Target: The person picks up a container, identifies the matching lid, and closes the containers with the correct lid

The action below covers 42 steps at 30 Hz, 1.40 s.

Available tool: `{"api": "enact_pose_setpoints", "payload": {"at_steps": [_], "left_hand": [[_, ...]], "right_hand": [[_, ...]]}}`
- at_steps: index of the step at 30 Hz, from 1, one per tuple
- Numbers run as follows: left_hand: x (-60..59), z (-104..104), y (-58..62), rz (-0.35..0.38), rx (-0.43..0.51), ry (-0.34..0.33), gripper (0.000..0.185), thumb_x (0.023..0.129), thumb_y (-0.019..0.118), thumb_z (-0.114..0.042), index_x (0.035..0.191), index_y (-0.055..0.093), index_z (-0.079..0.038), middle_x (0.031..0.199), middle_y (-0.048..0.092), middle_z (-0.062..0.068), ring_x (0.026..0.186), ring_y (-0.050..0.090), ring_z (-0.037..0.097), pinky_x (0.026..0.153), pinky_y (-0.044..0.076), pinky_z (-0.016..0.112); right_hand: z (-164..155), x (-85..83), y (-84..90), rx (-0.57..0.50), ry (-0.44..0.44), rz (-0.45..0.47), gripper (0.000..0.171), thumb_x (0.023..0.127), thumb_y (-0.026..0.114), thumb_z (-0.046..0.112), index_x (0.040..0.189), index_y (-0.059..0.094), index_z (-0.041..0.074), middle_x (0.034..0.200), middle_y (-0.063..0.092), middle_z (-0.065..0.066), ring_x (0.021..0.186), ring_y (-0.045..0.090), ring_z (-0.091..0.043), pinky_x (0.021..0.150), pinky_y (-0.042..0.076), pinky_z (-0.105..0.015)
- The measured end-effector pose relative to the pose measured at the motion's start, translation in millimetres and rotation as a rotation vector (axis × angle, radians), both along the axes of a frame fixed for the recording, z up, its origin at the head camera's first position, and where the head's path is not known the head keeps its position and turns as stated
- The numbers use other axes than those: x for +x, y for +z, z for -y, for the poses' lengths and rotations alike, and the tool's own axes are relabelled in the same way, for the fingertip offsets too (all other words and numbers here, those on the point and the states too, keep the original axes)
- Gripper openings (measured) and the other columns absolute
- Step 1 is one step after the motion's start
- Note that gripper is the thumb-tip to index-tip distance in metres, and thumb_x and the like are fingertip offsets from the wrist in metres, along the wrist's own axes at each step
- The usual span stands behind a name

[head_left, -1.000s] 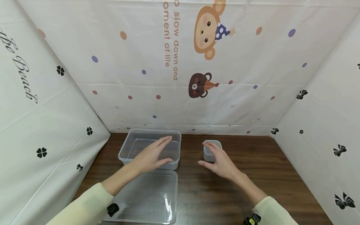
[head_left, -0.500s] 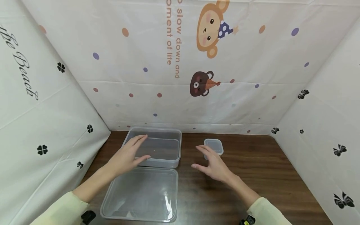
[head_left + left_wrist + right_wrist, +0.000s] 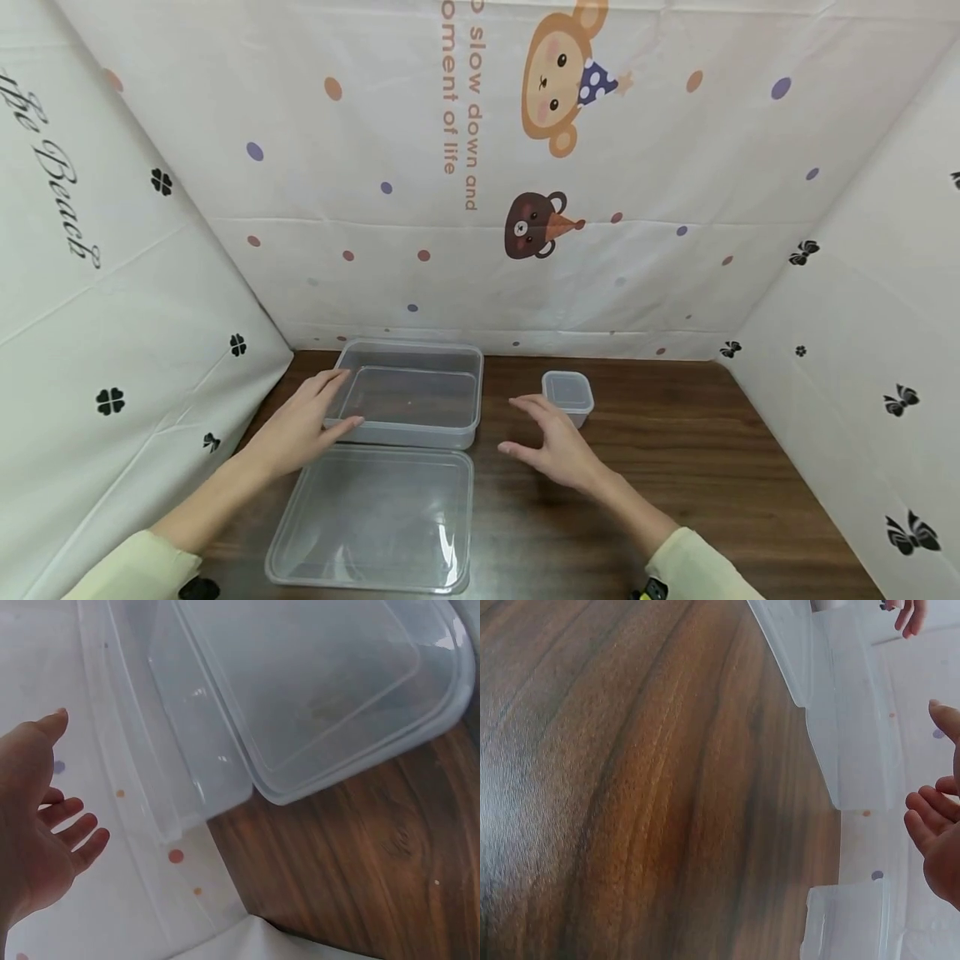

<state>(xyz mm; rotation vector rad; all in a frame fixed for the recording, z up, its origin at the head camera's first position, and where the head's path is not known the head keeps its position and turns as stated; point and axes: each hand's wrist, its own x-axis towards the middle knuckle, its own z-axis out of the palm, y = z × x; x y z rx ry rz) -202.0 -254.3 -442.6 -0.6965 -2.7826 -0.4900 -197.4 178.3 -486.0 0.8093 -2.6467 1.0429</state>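
A large clear plastic box (image 3: 408, 392) stands at the back of the wooden table, also seen in the left wrist view as the box (image 3: 187, 772). Its flat clear lid (image 3: 375, 517) lies in front of it, nearer me. My left hand (image 3: 303, 417) hovers with straight fingers at the box's left front corner, holding nothing. My right hand (image 3: 551, 442) floats open over the bare wood between the box and a small lidded clear container (image 3: 567, 393), apart from both. In the right wrist view the right hand's fingers (image 3: 930, 825) hang relaxed.
White printed cloth walls close in the table on the left, back and right. Bare wooden tabletop (image 3: 675, 467) spreads right of the small container and in front of my right hand.
Both hands have drawn back toward me. The left hand slid from over the big box to its left front corner. The right hand left the small container and moved left.
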Motion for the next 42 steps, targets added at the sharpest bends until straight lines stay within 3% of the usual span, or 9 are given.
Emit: {"api": "enact_pose_setpoints", "payload": {"at_steps": [8, 15, 23, 34, 42], "left_hand": [[-0.7, 22, -10.6, 0.007, -0.006, 0.026, 0.078, 0.101, 0.075, -0.034, 0.154, 0.040, 0.013, 0.150, 0.046, 0.032, 0.137, 0.047, 0.050, 0.110, 0.042, 0.065], [4.5, 42, -12.8, 0.162, 0.013, 0.117, 0.091, 0.104, 0.068, -0.045, 0.156, 0.030, 0.018, 0.150, 0.039, 0.043, 0.138, 0.041, 0.059, 0.109, 0.040, 0.070], [6.6, 56, -14.8, 0.304, -0.013, 0.146, 0.101, 0.098, 0.076, -0.046, 0.150, 0.028, 0.027, 0.146, 0.036, 0.053, 0.136, 0.038, 0.067, 0.109, 0.038, 0.074], [6.4, 62, -27.5, 0.405, -0.102, 0.155, 0.077, 0.095, 0.080, -0.030, 0.130, 0.048, 0.030, 0.124, 0.055, 0.048, 0.119, 0.056, 0.061, 0.100, 0.049, 0.067], [14.2, 57, -38.2, 0.467, -0.062, 0.140, 0.061, 0.096, 0.078, -0.024, 0.123, 0.055, 0.025, 0.102, 0.062, 0.025, 0.092, 0.065, 0.037, 0.080, 0.056, 0.055]], "right_hand": [[9, 0.2, -7.0, -0.045, 0.031, 0.027, 0.067, 0.090, 0.085, 0.041, 0.143, 0.063, 0.006, 0.138, 0.064, -0.011, 0.121, 0.063, -0.032, 0.098, 0.056, -0.052], [17, -0.1, -11.3, -0.072, 0.051, 0.039, 0.062, 0.089, 0.088, 0.036, 0.137, 0.066, 0.005, 0.130, 0.067, -0.003, 0.118, 0.067, -0.033, 0.099, 0.057, -0.045], [20, 2.4, -12.8, -0.081, 0.046, 0.053, 0.059, 0.089, 0.088, 0.033, 0.134, 0.067, 0.002, 0.123, 0.069, -0.008, 0.112, 0.069, -0.027, 0.097, 0.058, -0.045], [30, 7.8, -22.1, -0.122, 0.066, 0.145, 0.059, 0.091, 0.087, 0.029, 0.135, 0.065, -0.002, 0.120, 0.069, -0.013, 0.108, 0.069, -0.028, 0.096, 0.059, -0.046], [39, 16.6, -33.8, -0.099, 0.069, 0.187, 0.056, 0.090, 0.088, 0.023, 0.131, 0.065, -0.007, 0.112, 0.069, -0.013, 0.099, 0.067, -0.026, 0.088, 0.060, -0.037]]}}
